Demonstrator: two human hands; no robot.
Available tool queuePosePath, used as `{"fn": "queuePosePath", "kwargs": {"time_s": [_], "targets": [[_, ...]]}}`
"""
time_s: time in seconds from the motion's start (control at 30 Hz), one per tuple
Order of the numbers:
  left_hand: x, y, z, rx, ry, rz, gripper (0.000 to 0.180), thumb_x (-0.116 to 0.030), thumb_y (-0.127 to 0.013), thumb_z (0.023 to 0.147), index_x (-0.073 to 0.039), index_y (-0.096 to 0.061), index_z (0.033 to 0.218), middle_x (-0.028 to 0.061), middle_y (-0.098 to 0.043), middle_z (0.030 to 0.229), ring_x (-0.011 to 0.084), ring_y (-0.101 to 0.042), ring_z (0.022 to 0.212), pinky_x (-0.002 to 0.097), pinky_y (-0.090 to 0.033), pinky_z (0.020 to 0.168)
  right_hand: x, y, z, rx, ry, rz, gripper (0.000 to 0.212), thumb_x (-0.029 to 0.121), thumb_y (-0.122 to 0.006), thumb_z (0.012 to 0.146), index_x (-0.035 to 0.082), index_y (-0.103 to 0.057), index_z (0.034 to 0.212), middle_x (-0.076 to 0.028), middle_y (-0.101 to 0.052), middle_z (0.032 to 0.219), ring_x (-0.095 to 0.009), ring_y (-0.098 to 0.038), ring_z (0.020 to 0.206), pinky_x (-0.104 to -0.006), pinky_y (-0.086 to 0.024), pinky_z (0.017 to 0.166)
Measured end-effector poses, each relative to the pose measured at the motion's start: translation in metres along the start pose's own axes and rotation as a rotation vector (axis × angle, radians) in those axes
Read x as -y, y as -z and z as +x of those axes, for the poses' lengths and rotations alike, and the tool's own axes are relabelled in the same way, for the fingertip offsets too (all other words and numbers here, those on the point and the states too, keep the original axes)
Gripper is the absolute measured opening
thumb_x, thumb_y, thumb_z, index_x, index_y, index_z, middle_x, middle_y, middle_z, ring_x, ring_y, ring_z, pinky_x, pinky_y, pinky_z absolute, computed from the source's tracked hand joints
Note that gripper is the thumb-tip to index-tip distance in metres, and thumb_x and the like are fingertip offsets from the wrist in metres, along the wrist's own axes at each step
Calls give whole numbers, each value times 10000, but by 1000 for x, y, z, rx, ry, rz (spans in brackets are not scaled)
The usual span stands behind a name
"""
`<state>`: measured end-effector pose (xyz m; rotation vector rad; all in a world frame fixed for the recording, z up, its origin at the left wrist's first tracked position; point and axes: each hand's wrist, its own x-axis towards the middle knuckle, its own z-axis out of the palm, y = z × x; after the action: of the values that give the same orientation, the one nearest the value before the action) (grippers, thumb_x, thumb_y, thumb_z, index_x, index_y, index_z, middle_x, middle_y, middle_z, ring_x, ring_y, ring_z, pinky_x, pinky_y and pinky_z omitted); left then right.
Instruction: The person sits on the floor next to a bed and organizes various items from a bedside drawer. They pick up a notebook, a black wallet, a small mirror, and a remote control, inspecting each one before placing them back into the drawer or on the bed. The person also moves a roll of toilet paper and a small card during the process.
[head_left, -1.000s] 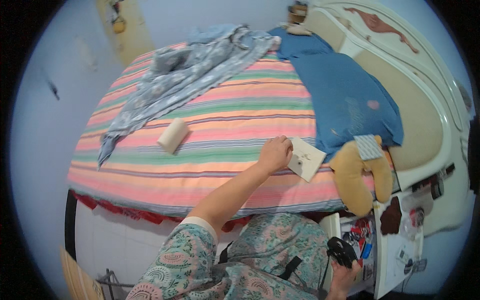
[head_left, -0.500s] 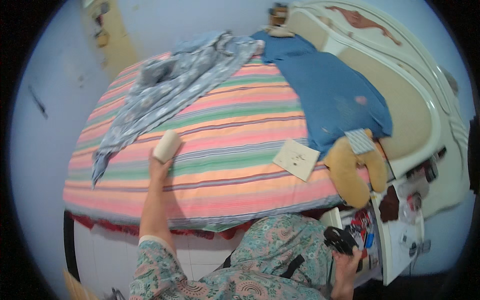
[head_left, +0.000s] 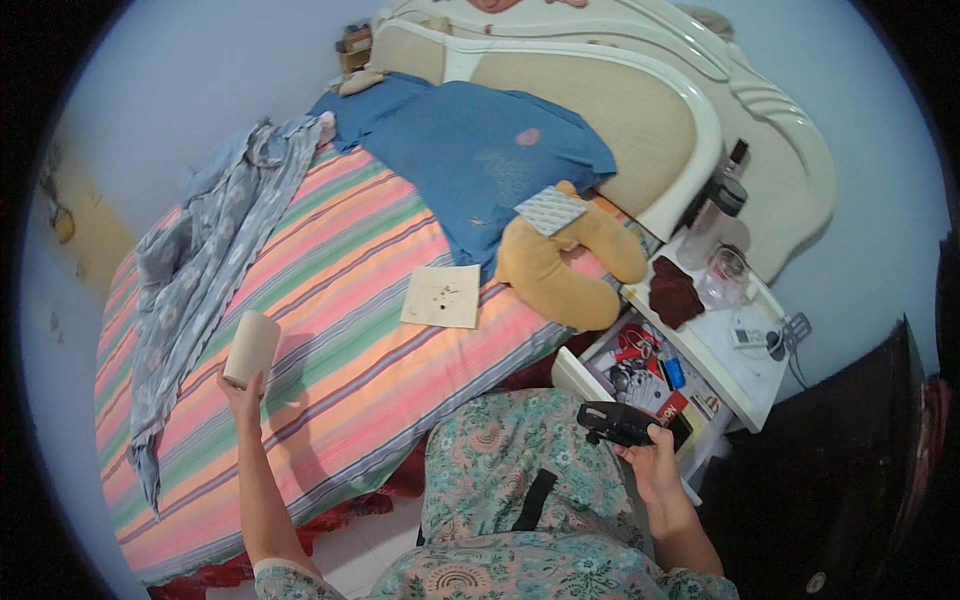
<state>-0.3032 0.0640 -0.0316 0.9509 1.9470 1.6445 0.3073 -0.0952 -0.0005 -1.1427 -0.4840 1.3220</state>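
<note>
My left hand [head_left: 244, 388] is closed round the lower end of a cream-white cylinder [head_left: 252, 347], which looks like a roll. It is held tilted over the striped bedspread [head_left: 345, 350]. Near my lap, my right hand [head_left: 655, 462] grips a black rounded object [head_left: 617, 423] whose exact kind I cannot make out. Just beyond that hand stands a pulled-out drawer [head_left: 572, 376], with small red, blue and metallic items inside.
On the bed lie a square cream sheet [head_left: 440, 296] with dark spots, a yellow neck pillow [head_left: 560, 283], a blue pillow [head_left: 480, 150] and a crumpled grey-blue cloth [head_left: 205, 240]. A white nightstand [head_left: 725, 370] carries a brown cloth [head_left: 675, 292], a bottle [head_left: 712, 222] and a glass jar [head_left: 725, 278].
My view has swung right, toward the nightstand and the open drawer. Both hands keep hold of the same things; the black object has turned and lies more level.
</note>
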Motion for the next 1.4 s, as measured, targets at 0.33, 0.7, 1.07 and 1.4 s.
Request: {"fn": "queuePosePath", "kwargs": {"time_s": [0.33,0.7,1.07,1.4], "targets": [[-166,-147,-122,818,-270,37,861,-302,-710,715,-155,-221,1408,128,-388,1335,289,-451,1172,422,-469,879,12,54,-17,-104,23,69,462,300,-509,827,63,-450,1220,-88,-548,1102,-206,-557,975,-357,-466,819],[-243,-335,-307,1405,-731,143,814,-228,-703,699,-109,-289,1389,167,-456,1265,257,-502,1146,369,-444,922,34,119,-35,-178,105,95,469,309,-494,817,60,-462,1212,-113,-543,1130,-199,-554,983,-346,-469,823],[-261,-463,-483,1424,-1258,163,779,-193,-729,667,-166,-362,1354,214,-448,1160,383,-515,1026,423,-463,861,32,175,-59,-347,93,35,442,193,-469,808,47,-438,1224,-127,-501,1151,-237,-535,1034,-396,-440,893],[-234,-502,-507,1321,-1353,84,798,-160,-748,685,-231,-339,1367,260,-241,1387,443,-378,1216,444,-410,973,19,193,-55,-358,52,0,456,196,-478,827,46,-418,1254,-129,-501,1167,-239,-527,1046,-406,-431,896]]}}
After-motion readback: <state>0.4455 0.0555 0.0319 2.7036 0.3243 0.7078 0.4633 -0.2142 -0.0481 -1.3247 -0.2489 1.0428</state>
